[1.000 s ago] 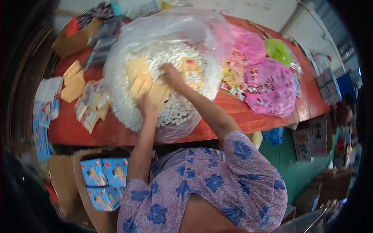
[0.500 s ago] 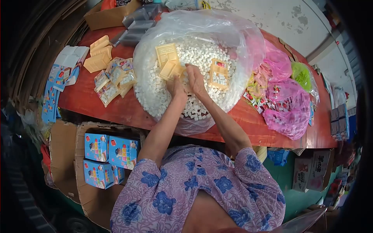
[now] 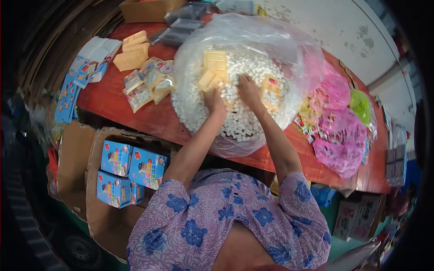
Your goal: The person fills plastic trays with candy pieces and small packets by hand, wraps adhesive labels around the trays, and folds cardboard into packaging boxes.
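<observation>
The left hand [image 3: 216,101] appears to pinch the near edge of a shallow cream-yellow compartmented plastic tray [image 3: 208,80] above loose small white cubes [image 3: 239,131] in a wide clear plastic bag [image 3: 253,27]; the right hand [image 3: 248,92] bends down beside it, fingers curled, though whether they grasp any cubes cannot be told. Thin-walled, the tray looks light, fairly stiff and perhaps slippery, its rim the safest hold, while blocky cubes press against the bag's soft, crinkled film

Blue boxes [image 3: 147,168]: colourful lettering is showing, too small to read.
Floor carton [image 3: 360,217]: print is blurring beyond reading.
</observation>
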The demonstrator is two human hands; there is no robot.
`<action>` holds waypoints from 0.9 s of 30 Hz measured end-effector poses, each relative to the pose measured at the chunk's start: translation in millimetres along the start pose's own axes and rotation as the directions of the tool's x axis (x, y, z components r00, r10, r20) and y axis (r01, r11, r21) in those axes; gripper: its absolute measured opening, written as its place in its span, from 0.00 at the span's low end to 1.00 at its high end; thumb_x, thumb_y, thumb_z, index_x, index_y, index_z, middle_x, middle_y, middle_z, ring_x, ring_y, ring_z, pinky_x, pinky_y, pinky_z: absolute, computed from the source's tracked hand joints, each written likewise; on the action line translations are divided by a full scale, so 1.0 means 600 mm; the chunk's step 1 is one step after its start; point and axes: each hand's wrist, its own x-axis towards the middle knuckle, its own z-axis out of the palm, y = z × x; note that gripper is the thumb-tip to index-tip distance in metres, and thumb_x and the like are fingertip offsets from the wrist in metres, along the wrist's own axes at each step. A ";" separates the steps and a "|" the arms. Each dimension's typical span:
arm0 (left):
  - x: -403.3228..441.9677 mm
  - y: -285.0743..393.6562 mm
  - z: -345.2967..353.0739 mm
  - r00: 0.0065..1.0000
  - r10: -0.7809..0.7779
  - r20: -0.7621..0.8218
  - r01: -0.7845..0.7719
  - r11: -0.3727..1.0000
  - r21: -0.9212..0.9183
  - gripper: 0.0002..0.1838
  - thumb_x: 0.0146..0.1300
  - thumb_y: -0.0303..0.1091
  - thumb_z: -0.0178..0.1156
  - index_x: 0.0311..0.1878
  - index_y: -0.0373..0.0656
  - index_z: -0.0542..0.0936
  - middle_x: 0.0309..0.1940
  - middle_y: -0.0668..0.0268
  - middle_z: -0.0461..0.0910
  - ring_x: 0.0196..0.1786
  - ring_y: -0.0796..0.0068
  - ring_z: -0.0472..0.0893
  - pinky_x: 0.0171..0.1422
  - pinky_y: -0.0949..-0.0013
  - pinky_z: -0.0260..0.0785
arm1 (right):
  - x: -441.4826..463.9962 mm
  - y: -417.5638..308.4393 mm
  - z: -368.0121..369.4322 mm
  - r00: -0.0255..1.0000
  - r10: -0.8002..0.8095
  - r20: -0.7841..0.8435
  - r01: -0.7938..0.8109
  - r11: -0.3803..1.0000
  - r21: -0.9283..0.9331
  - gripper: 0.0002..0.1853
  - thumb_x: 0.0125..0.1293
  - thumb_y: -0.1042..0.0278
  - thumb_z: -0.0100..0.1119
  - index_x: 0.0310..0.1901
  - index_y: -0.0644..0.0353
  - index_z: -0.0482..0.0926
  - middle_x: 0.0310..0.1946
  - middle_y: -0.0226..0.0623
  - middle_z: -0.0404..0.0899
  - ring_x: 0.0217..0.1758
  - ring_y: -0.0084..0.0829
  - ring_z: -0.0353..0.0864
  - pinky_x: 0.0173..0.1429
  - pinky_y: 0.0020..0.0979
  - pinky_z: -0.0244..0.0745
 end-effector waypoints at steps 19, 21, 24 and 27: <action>-0.008 0.020 0.013 0.992 -0.084 0.097 0.105 0.965 -0.239 0.15 0.63 0.29 0.45 0.53 0.39 0.64 0.47 0.62 0.70 0.45 0.69 0.74 0.45 0.69 0.70 | -0.036 -0.082 -0.013 0.973 -0.149 -0.174 0.127 0.983 -0.135 0.15 0.62 0.66 0.43 0.48 0.64 0.70 0.47 0.51 0.70 0.52 0.49 0.68 0.54 0.36 0.64; -0.015 0.035 0.009 0.985 -0.168 0.041 0.170 0.984 -0.051 0.15 0.63 0.33 0.46 0.52 0.43 0.65 0.44 0.66 0.71 0.41 0.75 0.74 0.40 0.72 0.70 | -0.031 -0.080 -0.013 0.990 -0.022 -0.136 0.038 0.992 0.117 0.17 0.62 0.65 0.44 0.50 0.64 0.69 0.52 0.52 0.66 0.57 0.49 0.63 0.58 0.40 0.60; -0.031 0.052 0.014 0.964 -0.172 0.203 0.198 0.973 -0.118 0.16 0.62 0.36 0.48 0.52 0.44 0.66 0.39 0.67 0.72 0.33 0.79 0.72 0.32 0.74 0.68 | -0.029 -0.094 -0.036 0.995 0.044 -0.084 -0.002 0.894 0.447 0.17 0.59 0.65 0.47 0.49 0.64 0.69 0.52 0.50 0.65 0.57 0.48 0.62 0.59 0.47 0.56; -0.010 0.041 -0.003 0.940 -0.210 0.268 0.210 0.977 0.031 0.17 0.63 0.33 0.45 0.55 0.41 0.63 0.47 0.62 0.69 0.46 0.70 0.73 0.43 0.67 0.70 | -0.041 -0.104 -0.036 0.979 -0.183 -0.092 0.191 0.978 0.086 0.17 0.57 0.63 0.50 0.47 0.63 0.70 0.49 0.47 0.68 0.55 0.45 0.65 0.58 0.51 0.54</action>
